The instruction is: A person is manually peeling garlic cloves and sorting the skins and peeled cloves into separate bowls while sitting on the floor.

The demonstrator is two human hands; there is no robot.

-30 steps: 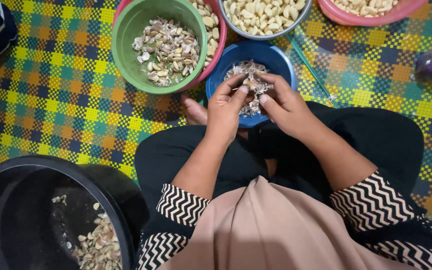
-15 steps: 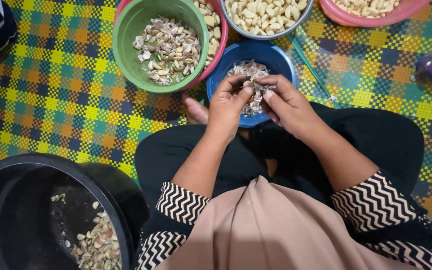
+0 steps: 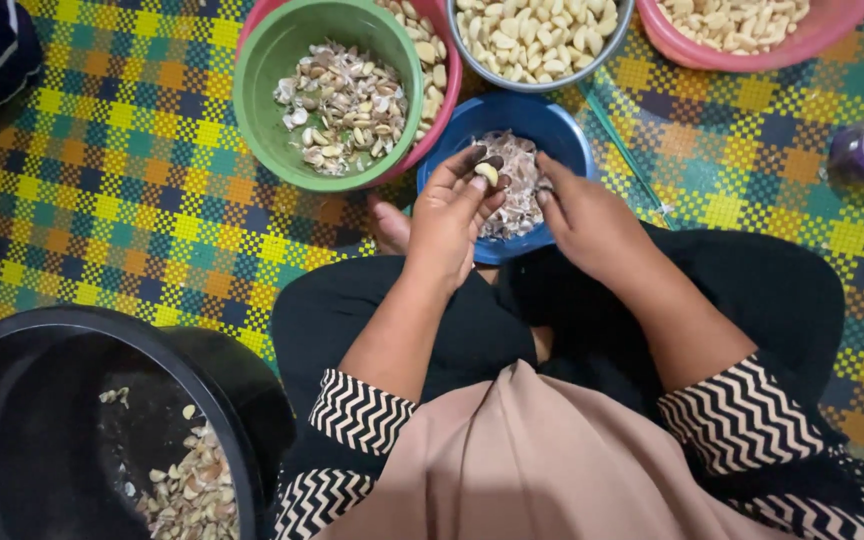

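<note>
Nearest, a black tub (image 3: 12, 400) holds husks. The left hand (image 3: 449, 218) pinches a pale nut (image 3: 488, 173) at its fingertips; the right hand (image 3: 592, 222) – grip hidden – reaches into the blue bowl (image 3: 552, 120) of skins. Beyond, a green bowl (image 3: 262, 130) holds shells, a grey bowl (image 3: 552, 78) peeled nuts.

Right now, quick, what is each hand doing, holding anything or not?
Left hand: closed on a pale peeled kernel at its fingertips, over the blue bowl.
Right hand: fingers in the blue bowl; whether it holds anything cannot be told.
</note>
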